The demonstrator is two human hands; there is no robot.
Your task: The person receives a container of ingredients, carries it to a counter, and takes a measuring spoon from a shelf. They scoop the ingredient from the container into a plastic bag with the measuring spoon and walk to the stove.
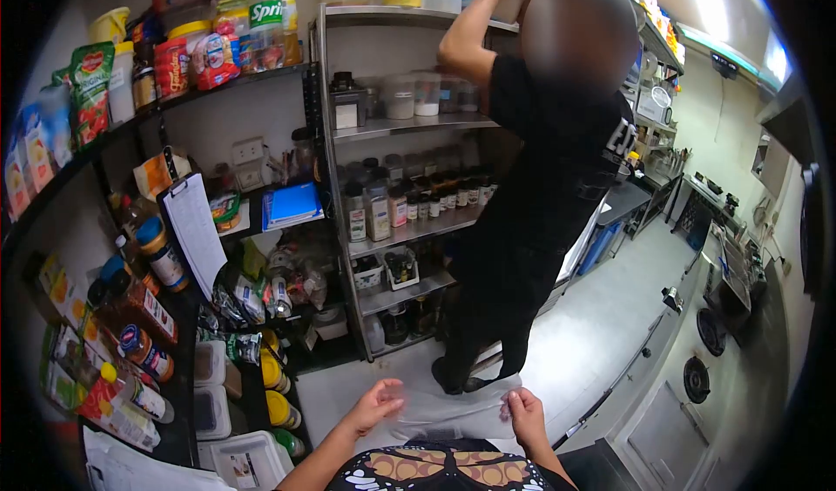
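A thin, see-through plastic bag [453,411] stretches between my two hands, low in the head view and just above my patterned shirt. My right hand [528,418] pinches its right edge between thumb and fingers. At the other side, my left hand [374,409] has its fingers curled at the left edge of the plastic. The floor and a co-worker's shoes show through and behind it. Whether the plastic is a bag or a loose sheet is hard to make out.
A co-worker in black [549,186] stands ahead, arms raised to the top of a metal shelf unit [418,128] stocked with jars and tubs. Black shelves [200,86] of packaged food line the left. Kitchen equipment [697,378] runs along the right, beside a pale floor [601,317].
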